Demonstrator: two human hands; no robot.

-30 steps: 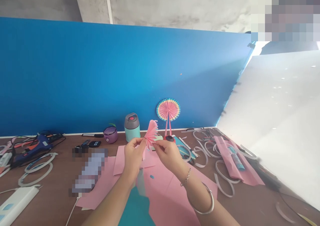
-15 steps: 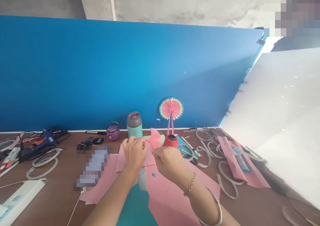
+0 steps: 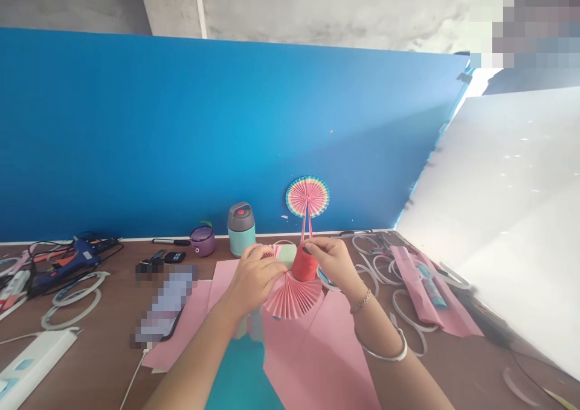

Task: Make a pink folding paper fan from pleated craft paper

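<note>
A pleated pink paper fan (image 3: 293, 296) is spread out over the pink sheets, its folds fanning toward me. My left hand (image 3: 258, 277) is closed on the fan at its upper left side, with more pink pleats showing behind the fingers. My right hand (image 3: 330, 258) has its thumb and fingers pinched at the top of a red spool (image 3: 305, 266), which stands just behind the fan. Whether the right fingertips grip the spool or something thin is too small to tell.
Pink sheets (image 3: 335, 349) and a teal sheet (image 3: 242, 374) cover the table's middle. Behind are a teal flask (image 3: 241, 238), a purple cup (image 3: 202, 241) and a finished round fan (image 3: 307, 197). A phone (image 3: 167, 304) and glue gun (image 3: 84, 254) lie left; white strips (image 3: 410, 313) lie right.
The pink fan has opened out and now hangs toward me instead of pointing up. My right hand has moved up and right to the red spool; my left hand has shifted slightly right.
</note>
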